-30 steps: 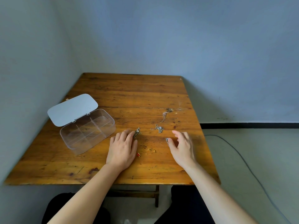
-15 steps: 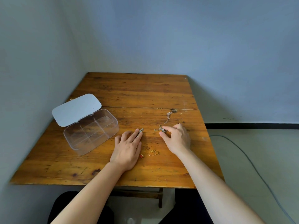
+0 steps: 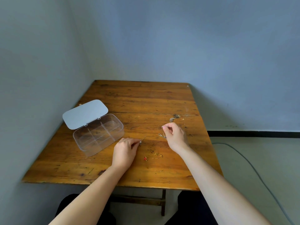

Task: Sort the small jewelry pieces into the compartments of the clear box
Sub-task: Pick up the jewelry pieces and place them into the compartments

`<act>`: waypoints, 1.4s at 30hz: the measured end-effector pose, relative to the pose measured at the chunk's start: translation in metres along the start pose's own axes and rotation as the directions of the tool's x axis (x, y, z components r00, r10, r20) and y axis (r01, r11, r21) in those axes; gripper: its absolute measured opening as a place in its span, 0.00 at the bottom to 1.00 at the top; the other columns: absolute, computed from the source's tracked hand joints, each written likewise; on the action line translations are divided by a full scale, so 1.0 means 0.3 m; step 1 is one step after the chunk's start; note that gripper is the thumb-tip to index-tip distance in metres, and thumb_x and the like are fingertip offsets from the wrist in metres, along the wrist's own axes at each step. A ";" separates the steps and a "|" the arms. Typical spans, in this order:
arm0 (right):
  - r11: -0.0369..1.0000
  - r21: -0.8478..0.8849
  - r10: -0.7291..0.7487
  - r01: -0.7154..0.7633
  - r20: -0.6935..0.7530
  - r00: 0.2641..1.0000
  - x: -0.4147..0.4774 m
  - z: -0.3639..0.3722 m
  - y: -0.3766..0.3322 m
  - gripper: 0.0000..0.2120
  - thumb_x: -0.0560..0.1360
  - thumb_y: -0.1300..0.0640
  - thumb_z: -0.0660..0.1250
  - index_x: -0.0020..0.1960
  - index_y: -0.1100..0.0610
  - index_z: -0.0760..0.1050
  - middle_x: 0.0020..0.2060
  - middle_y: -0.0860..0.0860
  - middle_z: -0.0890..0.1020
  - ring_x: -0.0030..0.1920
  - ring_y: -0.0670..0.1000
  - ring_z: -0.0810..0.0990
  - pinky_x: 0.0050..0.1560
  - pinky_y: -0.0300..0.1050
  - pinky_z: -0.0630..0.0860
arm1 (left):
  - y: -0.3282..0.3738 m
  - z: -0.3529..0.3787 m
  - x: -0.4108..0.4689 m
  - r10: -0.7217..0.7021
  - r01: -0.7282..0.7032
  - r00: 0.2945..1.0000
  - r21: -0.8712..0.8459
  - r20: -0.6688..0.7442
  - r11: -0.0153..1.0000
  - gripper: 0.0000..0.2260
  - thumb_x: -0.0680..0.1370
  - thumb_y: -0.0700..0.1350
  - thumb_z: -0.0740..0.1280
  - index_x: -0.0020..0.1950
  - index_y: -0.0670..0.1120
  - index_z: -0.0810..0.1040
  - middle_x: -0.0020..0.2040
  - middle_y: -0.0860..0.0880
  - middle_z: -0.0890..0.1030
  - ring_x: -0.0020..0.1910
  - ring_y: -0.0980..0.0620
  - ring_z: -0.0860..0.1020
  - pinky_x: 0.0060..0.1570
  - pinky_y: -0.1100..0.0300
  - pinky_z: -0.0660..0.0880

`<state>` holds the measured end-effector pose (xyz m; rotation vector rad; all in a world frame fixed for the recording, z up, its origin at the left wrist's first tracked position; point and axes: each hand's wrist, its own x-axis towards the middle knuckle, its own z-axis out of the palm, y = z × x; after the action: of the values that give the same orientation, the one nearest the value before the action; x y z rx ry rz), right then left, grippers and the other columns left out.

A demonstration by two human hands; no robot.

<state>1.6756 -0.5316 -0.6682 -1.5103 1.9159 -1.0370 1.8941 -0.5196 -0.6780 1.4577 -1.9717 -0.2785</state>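
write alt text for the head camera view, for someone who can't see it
Two bare hands work over a wooden table: the right hand pinches a silver piece, and the left hand touches another small piece. A gold chain with a red bead lies between them, and the clear box sits open and empty at left.

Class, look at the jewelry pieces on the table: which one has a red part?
The gold chain with the red bead, lying untouched between the two forearms nearest the table's front edge. The other pieces look silvery or dull metal.

No readable text — none anywhere.
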 end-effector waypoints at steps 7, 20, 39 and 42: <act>0.875 0.475 0.091 -0.093 0.027 0.995 0.017 -0.006 -0.160 0.06 0.83 0.52 0.61 0.51 0.49 0.77 0.47 0.49 0.85 0.50 0.51 0.85 0.52 0.51 0.83 | 0.030 -0.189 0.102 -0.356 0.239 0.921 -0.490 -0.159 0.838 0.06 0.77 0.42 0.71 0.52 0.48 0.84 0.45 0.54 0.84 0.46 0.58 0.82 0.43 0.72 0.76; 0.476 0.803 0.184 -0.359 0.308 0.933 0.098 0.068 -0.384 0.11 0.85 0.55 0.60 0.64 0.57 0.71 0.53 0.58 0.85 0.53 0.55 0.85 0.57 0.50 0.80 | -0.133 -0.446 0.266 -0.619 0.277 0.785 -0.909 0.027 0.310 0.10 0.76 0.40 0.72 0.57 0.44 0.81 0.55 0.40 0.83 0.51 0.47 0.84 0.50 0.53 0.81; 0.671 0.556 0.238 -0.490 0.465 0.853 0.251 0.491 -0.606 0.08 0.84 0.56 0.60 0.61 0.55 0.72 0.53 0.57 0.84 0.53 0.54 0.84 0.59 0.52 0.80 | -0.346 -0.324 0.296 -0.710 0.533 0.704 -0.667 0.008 0.521 0.08 0.77 0.38 0.70 0.55 0.48 0.82 0.56 0.48 0.82 0.51 0.51 0.82 0.50 0.58 0.81; 0.868 0.328 0.214 -0.372 0.428 0.878 0.252 0.539 -0.592 0.12 0.83 0.57 0.61 0.63 0.59 0.76 0.51 0.55 0.84 0.50 0.53 0.84 0.54 0.50 0.82 | -0.381 -0.325 0.307 -0.635 0.567 0.772 -0.416 -0.032 0.711 0.09 0.78 0.38 0.69 0.57 0.47 0.82 0.54 0.48 0.83 0.46 0.54 0.80 0.42 0.65 0.77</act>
<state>1.8829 -0.6648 -0.6161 -1.0428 1.4878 -0.8545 2.0275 -0.6239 -0.6296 1.7455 -1.1481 -0.7562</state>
